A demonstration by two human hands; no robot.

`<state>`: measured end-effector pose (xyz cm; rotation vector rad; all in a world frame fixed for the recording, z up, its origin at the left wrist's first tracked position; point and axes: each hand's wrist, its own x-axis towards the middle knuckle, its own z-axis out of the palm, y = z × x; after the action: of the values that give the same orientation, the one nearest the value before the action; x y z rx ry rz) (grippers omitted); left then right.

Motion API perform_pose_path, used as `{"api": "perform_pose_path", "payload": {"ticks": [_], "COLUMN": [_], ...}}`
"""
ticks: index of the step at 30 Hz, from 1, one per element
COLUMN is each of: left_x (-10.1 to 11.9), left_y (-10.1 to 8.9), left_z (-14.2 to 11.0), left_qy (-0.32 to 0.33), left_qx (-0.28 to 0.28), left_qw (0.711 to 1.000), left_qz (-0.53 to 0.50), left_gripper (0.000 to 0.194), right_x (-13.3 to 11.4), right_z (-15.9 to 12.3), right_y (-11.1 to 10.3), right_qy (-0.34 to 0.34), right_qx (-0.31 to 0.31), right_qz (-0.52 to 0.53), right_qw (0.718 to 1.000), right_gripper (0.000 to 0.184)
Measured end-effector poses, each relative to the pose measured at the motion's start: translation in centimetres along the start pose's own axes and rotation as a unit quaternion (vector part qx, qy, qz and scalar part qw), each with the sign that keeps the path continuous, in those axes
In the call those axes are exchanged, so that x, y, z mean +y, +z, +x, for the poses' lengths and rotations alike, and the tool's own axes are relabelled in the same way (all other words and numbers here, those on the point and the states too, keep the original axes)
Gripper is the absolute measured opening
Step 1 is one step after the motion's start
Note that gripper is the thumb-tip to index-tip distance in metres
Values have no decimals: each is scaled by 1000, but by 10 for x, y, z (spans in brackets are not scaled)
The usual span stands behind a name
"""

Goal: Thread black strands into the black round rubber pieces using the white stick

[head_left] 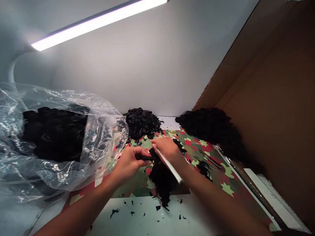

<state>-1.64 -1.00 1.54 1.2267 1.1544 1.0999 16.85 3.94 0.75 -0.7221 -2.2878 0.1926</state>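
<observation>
A glaring lamp (100, 24) at upper left whitens the wall (137, 65), while the cardboard (275, 114) sits in shadow

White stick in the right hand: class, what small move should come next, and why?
Probably steady the black piece in the left hand and bring the white stick to it with the right hand. The left thumb and finger pinch the piece, and the right hand is close beside it, near the black scraps.
</observation>
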Motion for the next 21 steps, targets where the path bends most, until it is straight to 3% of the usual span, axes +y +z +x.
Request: {"api": "perform_pose_path", "payload": {"ticks": [4,7,11,14,21], "left_x": [4,2,-2,-3,-8], "left_y": [-1,-4,-5,-3,-1], "left_z": [-4,-3,-3,-2,0], "left_qy": [-3,9,19,22,48], "left_qx": [-16,6,8,19,33], "left_qw": [999,997,996,997,997], "left_qz": [-43,-73,-86,-78,-41], "left_gripper": [11,15,17,17,15], "right_x": [12,11,1,-6,-15], "right_z": [-2,-5,-4,-4,-3], "right_y": [-5,-13,-17,-16,-16], "right_qy": [137,199,308,326,303], "right_qx": [27,60,52,46,26], "right_qz": [48,111,265,345,432], "right_qw": [989,972,912,879,849], "right_gripper": [12,25,32,36,32]}}
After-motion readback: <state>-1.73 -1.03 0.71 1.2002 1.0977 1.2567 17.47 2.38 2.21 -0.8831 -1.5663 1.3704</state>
